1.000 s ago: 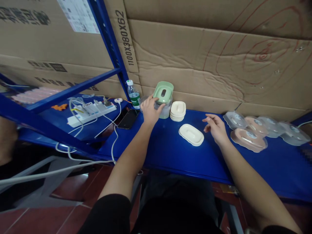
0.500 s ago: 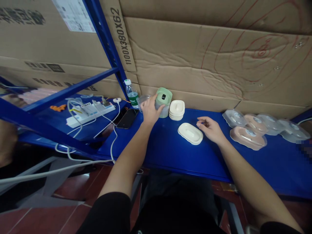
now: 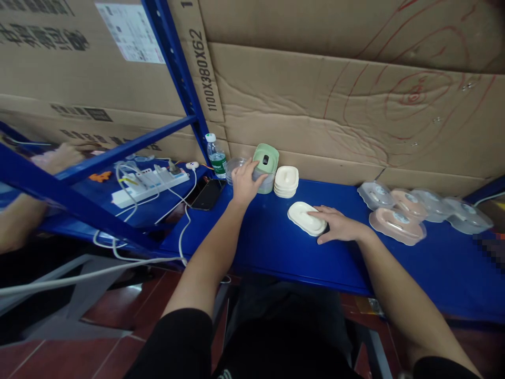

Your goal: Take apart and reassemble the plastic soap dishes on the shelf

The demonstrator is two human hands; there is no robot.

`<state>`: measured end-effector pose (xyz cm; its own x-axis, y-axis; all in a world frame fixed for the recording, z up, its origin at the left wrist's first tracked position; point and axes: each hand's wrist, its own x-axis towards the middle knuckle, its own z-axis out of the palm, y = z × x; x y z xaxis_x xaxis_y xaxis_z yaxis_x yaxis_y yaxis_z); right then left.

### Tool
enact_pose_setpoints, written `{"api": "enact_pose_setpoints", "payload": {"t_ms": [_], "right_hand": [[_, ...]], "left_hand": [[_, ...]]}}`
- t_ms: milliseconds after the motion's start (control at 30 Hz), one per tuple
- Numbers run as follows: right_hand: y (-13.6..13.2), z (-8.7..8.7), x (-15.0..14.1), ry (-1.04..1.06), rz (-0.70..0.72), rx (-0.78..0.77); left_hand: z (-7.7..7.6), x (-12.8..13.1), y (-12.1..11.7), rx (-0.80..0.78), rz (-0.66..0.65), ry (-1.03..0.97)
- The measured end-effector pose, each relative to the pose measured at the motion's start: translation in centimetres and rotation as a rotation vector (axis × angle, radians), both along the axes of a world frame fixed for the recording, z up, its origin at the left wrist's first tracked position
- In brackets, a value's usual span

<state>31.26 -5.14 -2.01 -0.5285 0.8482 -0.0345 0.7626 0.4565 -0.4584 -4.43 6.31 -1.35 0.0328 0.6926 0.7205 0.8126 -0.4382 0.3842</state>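
My left hand [image 3: 245, 183] is at the back of the blue shelf, its fingers and thumb curled round the near side of a translucent container with a green lid [image 3: 267, 158]. Part of that container is hidden behind the fingers. My right hand [image 3: 339, 223] is over the right end of a cream oval dish-like piece [image 3: 303, 217], fingers stretched out and thumb apart. Its fingertips appear to touch the piece, which lies on the shelf. Beside the green-lidded container stands a stack of cream rounded-square pieces [image 3: 286, 179]. Clear round plastic containers [image 3: 234, 167] stand left of it.
Several clear and pinkish lidded packs [image 3: 398, 223] lie at the right. At the left are a water bottle [image 3: 216, 157], a dark phone [image 3: 208, 193], a power strip [image 3: 150, 187] with cables and a blue frame post [image 3: 179, 68]. Another person's hands [image 3: 65, 158] are beyond the frame.
My right hand has moved left and down onto the right end of the cream oval piece. My left hand stays at the green-lidded container. Another person's hand has come into view at the left.
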Motion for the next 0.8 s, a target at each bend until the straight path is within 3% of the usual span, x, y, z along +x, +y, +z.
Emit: {"api": "enact_pose_setpoints", "payload": {"t_ms": [133,300,400,600,700,800], "right_hand": [[0.2,0.2,0.4,0.076,0.016,-0.005],[0.0,1.6,0.7,0.212,0.052,-0.13],[-0.4,2.5,0.8,0.284,0.03,-0.119],[-0.1,3.7,-0.8,0.492,-0.075,0.163],[2.1,3.3,-2.9,0.528,-0.157,0.392],[5.3,2.4,-5.5,0.485,-0.197,0.502]], "left_hand": [[0.1,0.0,-0.1,-0.011,0.02,-0.02],[0.3,0.2,-0.5,-0.048,0.019,-0.026],[0.2,0.4,-0.5,-0.047,0.009,-0.031],[-0.1,0.6,-0.3,-0.067,0.009,-0.023],[-0.1,0.5,-0.2,-0.049,0.003,-0.019],[-0.1,0.5,-0.1,-0.025,-0.005,-0.035]]}}
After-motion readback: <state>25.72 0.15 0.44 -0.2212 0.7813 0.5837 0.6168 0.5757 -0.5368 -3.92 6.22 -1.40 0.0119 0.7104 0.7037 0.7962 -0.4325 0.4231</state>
